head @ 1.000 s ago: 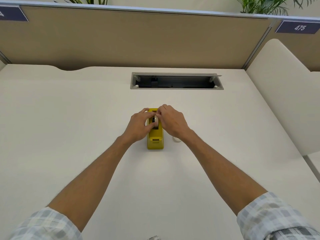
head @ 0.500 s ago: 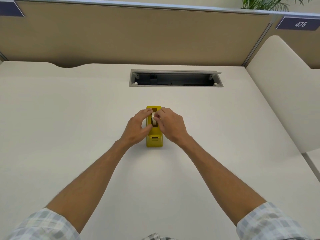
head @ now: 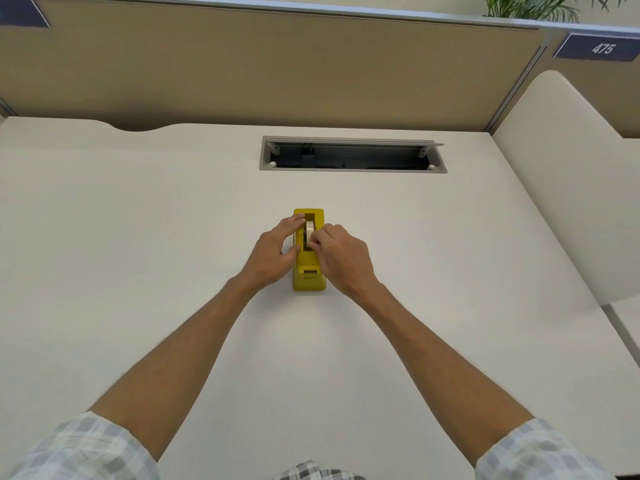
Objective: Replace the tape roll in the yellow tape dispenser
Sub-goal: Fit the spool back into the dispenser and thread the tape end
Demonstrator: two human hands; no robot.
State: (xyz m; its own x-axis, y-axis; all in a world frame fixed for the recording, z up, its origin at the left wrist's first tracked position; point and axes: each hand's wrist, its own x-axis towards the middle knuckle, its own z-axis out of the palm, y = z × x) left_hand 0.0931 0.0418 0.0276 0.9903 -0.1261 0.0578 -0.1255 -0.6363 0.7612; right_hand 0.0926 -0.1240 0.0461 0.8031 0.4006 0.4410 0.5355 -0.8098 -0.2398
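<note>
A yellow tape dispenser (head: 309, 276) stands lengthwise in the middle of the white desk (head: 138, 254). A pale tape roll (head: 309, 226) sits upright in its slot, partly hidden by fingers. My left hand (head: 273, 254) wraps the dispenser's left side, thumb against the body and fingertips on top by the roll. My right hand (head: 341, 258) comes from the right and pinches the roll's near edge with thumb and fingertips.
An open cable tray (head: 351, 155) is cut into the desk behind the dispenser. A tan partition (head: 277, 64) closes the back and a cream side panel (head: 568, 188) rises at the right. Checked sleeves show at the bottom corners.
My fingers have shifted on the roll, so more of it and the back of the slot shows. A small white ring by my right wrist one second ago is out of sight.
</note>
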